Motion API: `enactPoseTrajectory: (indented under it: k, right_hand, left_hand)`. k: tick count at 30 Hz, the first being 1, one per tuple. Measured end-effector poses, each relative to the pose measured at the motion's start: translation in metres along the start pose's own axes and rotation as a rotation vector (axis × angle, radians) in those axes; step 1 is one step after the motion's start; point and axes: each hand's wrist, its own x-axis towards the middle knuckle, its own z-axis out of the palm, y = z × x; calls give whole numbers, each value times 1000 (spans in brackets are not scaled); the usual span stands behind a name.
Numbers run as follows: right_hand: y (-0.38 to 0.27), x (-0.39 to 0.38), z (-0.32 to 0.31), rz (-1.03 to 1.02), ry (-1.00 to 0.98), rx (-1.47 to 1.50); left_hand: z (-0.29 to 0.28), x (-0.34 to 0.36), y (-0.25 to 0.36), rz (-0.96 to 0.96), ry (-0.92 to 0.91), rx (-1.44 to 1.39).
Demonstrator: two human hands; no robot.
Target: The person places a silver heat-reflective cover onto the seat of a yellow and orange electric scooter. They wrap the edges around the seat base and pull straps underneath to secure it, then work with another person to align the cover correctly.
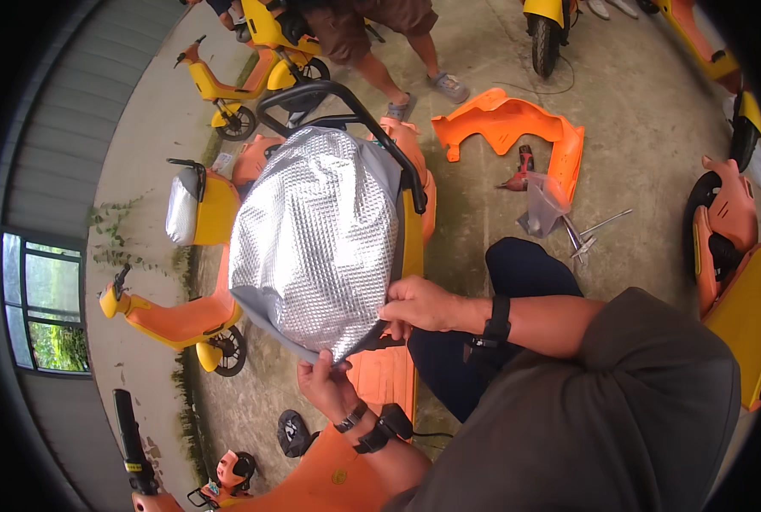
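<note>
At our far left, an orange-and-yellow scooter (180, 320) stands by the wall, and beyond it a silver-capped yellow saddle (201, 213) shows, perhaps shaded against the sun. In the middle, the silver seat cover (312, 230) lies over the saddle area of the scooter before us, its far end reaching the black tubular grab rail (419, 201). Our left hand (327, 391) pinches the cover's near corner, just above the orange footboard (383, 375); our right hand (423, 305) grips its right edge, thumb on top. We judge that two neighbouring holds keep the grey hem taut and let us work that corner. Further right, a loose orange body panel (508, 119), a red cordless drill (524, 166), a clear plastic bag (548, 203) and metal hand tools (581, 241) lie on the concrete, probably grouped to be within reach.

We count two hands on one cover, one grab rail, one loose panel, one drill and one bag. The metal tools overlap, and several scooters are cut off by the rim, so we cannot number either surely.
</note>
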Motion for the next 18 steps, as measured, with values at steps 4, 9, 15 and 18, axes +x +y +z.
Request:
enactPoseTrajectory:
  k: [4,9,15,18]
  right_hand:
    - [17,-3,-11,34,39,-31]
    - [20,-7,-4,-14,45,16]
    - [-14,7,-18,-177,57,583]
    - [-32,11,-34,-63,-48,869]
  left_hand:
    - [-4,-5,-20,44,-7,-41]
    - [-12,-7,-21,54,-67,-38]
    - [-14,-5,-22,14,-124,-74]
    - [-18,-2,-18,-39,-183,-80]
